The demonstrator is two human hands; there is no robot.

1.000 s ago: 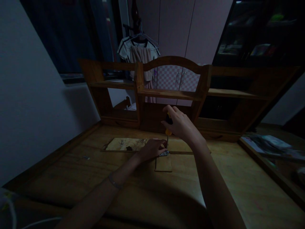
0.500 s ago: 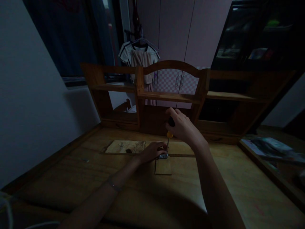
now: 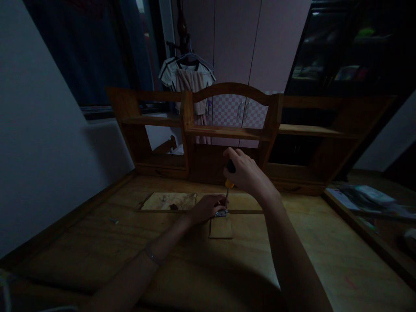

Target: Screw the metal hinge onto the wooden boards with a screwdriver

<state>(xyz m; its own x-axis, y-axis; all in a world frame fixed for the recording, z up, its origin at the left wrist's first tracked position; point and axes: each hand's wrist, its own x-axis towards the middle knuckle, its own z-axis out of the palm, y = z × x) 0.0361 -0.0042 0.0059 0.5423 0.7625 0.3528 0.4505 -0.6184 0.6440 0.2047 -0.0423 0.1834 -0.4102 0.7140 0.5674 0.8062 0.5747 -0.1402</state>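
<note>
My right hand (image 3: 247,172) is wrapped round the black and yellow handle of a screwdriver (image 3: 229,183). The screwdriver stands nearly upright, its shaft pointing down at a small metal hinge (image 3: 221,213). My left hand (image 3: 205,208) is closed at the hinge, thumb and fingers pressing it from the left and behind. Beneath lies a long thin wooden board (image 3: 182,200) with a dark picture on its left part. A small square wooden piece (image 3: 221,228) lies in front of it, next to the hinge. Fingers partly hide the screwdriver's tip.
The wooden desktop (image 3: 156,277) carries a small screw-like item (image 3: 114,221) at left. Across the back stands a wooden shelf unit (image 3: 227,132). Papers or books (image 3: 370,197) lie at right beyond a raised edge. Clothes (image 3: 186,76) hang behind.
The view has shifted slightly, so everything sits a little further left. Both hands keep the same hold, and the screwdriver remains at the hinge.
</note>
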